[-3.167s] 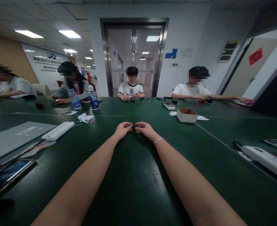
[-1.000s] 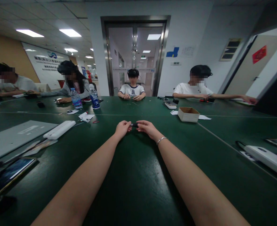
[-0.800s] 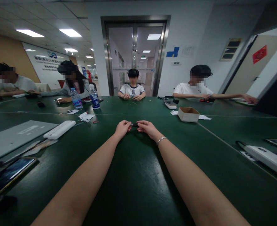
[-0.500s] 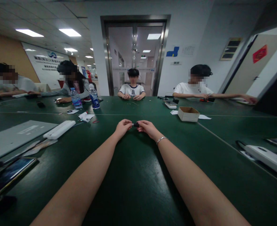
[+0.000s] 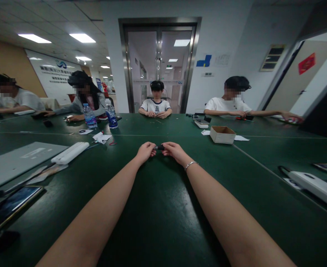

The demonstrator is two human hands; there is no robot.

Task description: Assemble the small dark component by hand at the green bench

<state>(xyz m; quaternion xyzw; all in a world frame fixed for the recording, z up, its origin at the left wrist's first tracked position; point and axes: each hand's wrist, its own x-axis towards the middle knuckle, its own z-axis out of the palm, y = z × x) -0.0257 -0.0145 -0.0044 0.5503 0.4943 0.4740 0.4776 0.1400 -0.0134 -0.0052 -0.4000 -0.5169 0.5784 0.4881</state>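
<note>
Over the green table [image 5: 157, 207], both of my hands meet around a small dark cylindrical object [image 5: 159, 147]. Its kind is too small to make out. My left hand [image 5: 146, 152] pinches its left end, where a greyish tip shows between the fingers. My right hand [image 5: 173, 150] is closed on the darker right end, and a silver bracelet [image 5: 190, 164] circles that wrist. The fingertips cover both ends of the object, and only its middle shows.
To the left lie a white power strip [image 5: 70, 152], a grey laptop [image 5: 27, 157] and a phone [image 5: 16, 204]. Two water bottles [image 5: 112, 115] and paper scraps [image 5: 101, 138] stand beyond. An open cardboard box [image 5: 222, 135] and another power strip [image 5: 316, 187] are rightward. Several people sit around the table.
My left fingers have shifted slightly on the object's left end, and the grey tip shows a little differently. My right hand stays almost where it was.
</note>
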